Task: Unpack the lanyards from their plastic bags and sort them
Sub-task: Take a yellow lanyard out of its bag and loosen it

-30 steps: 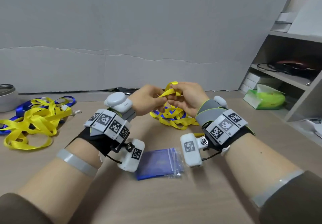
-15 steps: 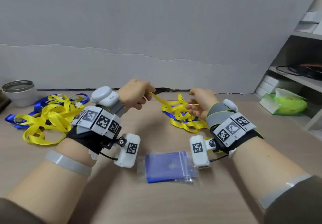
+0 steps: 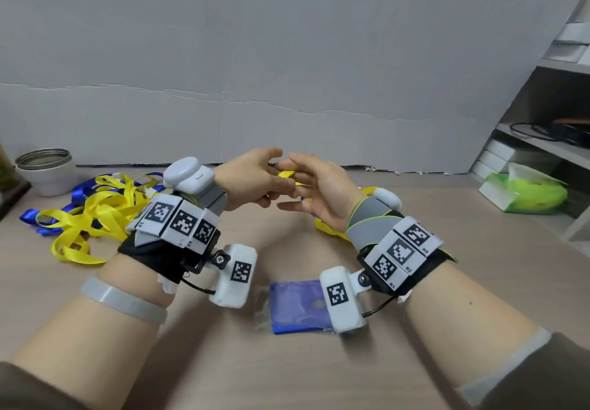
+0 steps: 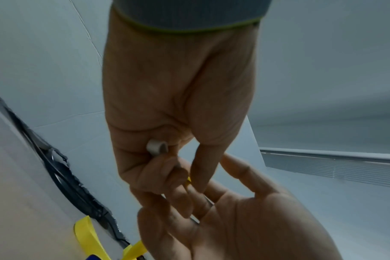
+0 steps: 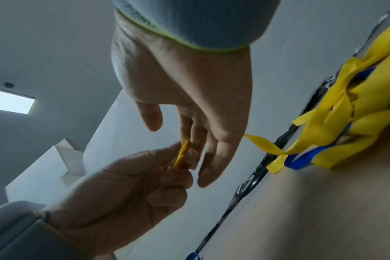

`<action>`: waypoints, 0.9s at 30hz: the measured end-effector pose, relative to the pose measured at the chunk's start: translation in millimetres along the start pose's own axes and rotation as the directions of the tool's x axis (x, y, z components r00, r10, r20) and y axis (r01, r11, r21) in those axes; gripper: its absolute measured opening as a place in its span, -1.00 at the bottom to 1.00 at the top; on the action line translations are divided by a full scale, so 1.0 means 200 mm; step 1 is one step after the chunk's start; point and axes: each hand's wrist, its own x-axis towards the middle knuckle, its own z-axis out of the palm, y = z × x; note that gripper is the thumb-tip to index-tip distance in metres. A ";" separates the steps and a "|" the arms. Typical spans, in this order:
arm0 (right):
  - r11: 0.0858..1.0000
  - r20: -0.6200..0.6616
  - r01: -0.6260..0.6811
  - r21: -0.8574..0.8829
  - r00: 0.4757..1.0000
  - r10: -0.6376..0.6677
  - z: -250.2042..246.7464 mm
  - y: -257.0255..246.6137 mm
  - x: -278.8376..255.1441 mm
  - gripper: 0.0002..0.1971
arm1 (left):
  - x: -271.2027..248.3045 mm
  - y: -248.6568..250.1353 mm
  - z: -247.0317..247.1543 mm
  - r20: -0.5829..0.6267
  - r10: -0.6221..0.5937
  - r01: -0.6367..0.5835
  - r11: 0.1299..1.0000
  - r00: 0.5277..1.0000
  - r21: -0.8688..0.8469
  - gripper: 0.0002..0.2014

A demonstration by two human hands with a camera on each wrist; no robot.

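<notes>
Grey wall panels back a wooden table [image 3: 479, 250]. Far left: pile of loose lanyards [image 3: 92, 218]. Centre, raised: left hand [image 3: 255, 179] pinches a yellow lanyard [image 3: 286, 174]; right hand [image 3: 322, 192], fingers extended, touches it. Bagged blue lanyard [image 3: 297, 307] lies nearest.

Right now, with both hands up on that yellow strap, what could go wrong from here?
1. The left hand pinches the yellow lanyard by a short end, while the right hand has its fingers straight; the strap could slip free.
2. The strap trails into the mixed yellow and blue heap; pulling may drag or knot the others.
3. The bagged blue lanyard lies under the wrists and could get swept aside.
</notes>
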 end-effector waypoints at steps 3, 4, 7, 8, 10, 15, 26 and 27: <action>0.997 -0.075 0.067 0.031 0.995 -0.064 -0.01 -0.01 0.00 -0.77 | 0.00 0.01 -0.01 -0.013 0.000 0.000 1.000 1.000 -0.030 -0.73; 0.995 -0.119 0.085 0.044 0.990 -0.080 -0.02 -0.01 0.01 -0.81 | -0.01 0.02 -0.01 -0.041 -0.005 0.003 0.999 0.999 -0.042 -0.77; 0.987 -0.262 0.124 0.099 0.960 -0.095 -0.07 -0.02 0.04 -0.85 | 0.00 0.00 -0.03 -0.129 -0.028 0.026 1.000 0.991 -0.013 -0.68; 0.983 -0.299 0.138 0.122 0.950 -0.096 -0.10 -0.02 0.05 -0.85 | 0.01 0.00 -0.04 -0.158 -0.037 0.041 0.999 0.987 0.019 -0.69; 0.975 -0.368 0.156 0.157 0.926 -0.089 -0.15 -0.02 0.06 -0.86 | 0.01 -0.02 -0.06 -0.221 -0.069 0.090 0.992 0.973 0.085 -0.75; 0.959 -0.534 0.208 0.190 0.842 -0.077 -0.31 -0.04 0.10 -0.95 | 0.04 -0.06 -0.16 -0.425 -0.192 0.231 0.972 0.885 0.043 -0.72; 0.990 -0.588 0.056 0.133 0.808 0.034 -0.40 -0.03 0.11 -0.96 | 0.05 -0.07 -0.23 -0.480 -0.183 0.118 0.980 0.858 -0.162 -0.79; 0.995 -0.576 -0.042 0.093 0.813 0.088 -0.40 -0.03 0.11 -0.91 | 0.04 -0.06 -0.21 -0.446 -0.170 0.102 0.980 0.879 -0.172 -0.78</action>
